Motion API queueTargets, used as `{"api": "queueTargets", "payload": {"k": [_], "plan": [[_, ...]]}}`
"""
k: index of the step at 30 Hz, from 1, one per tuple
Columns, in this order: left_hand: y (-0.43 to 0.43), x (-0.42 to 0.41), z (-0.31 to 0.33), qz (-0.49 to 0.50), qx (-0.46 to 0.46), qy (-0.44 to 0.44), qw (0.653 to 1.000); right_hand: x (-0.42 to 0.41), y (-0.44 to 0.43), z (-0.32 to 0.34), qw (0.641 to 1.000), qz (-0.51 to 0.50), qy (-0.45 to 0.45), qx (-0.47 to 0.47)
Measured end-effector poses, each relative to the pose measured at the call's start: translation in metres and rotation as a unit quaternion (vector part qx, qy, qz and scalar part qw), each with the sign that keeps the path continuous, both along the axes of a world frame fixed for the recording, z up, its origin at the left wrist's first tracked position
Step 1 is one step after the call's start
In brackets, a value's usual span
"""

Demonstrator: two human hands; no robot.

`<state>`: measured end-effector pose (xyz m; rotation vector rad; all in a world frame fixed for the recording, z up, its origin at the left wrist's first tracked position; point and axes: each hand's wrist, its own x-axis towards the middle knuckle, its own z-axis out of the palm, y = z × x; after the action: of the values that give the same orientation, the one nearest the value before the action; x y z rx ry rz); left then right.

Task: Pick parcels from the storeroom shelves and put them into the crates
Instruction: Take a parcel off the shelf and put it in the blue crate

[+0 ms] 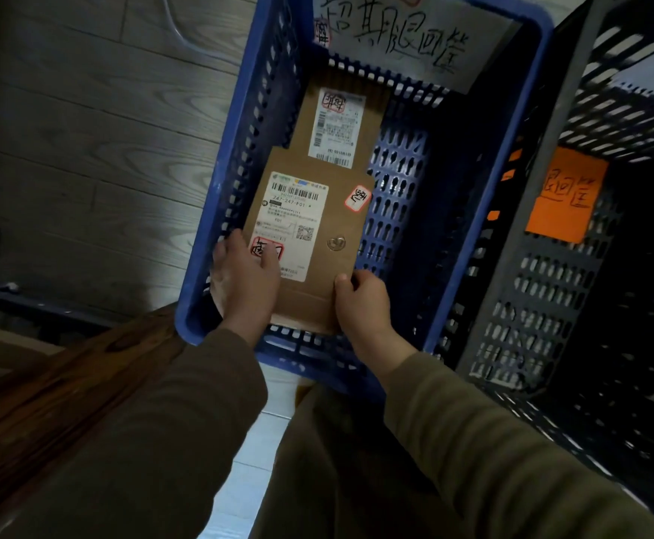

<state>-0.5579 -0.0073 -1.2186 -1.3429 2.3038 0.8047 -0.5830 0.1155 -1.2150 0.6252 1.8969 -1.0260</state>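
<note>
A flat brown cardboard parcel with a white shipping label lies inside the blue slotted crate, along its left side. Both hands hold its near end: my left hand grips the near left corner with the thumb on the label, and my right hand pinches the near right edge. A second brown parcel with its own white label lies in the crate just beyond, partly under the first.
A white handwritten sign hangs on the blue crate's far wall. To the right stands a black slotted crate with an orange handwritten tag. Grey wood-look floor lies to the left, and a brown wooden surface sits at near left.
</note>
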Motion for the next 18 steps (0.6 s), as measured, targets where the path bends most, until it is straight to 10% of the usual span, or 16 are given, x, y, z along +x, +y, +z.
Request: {"api": "queueTargets", "payload": {"k": [18], "plan": [[0.011,0.004,0.001,0.037,0.073,0.034,0.996,0.004,0.013,0.010,0.999,-0.038,-0.014,0.026]]}}
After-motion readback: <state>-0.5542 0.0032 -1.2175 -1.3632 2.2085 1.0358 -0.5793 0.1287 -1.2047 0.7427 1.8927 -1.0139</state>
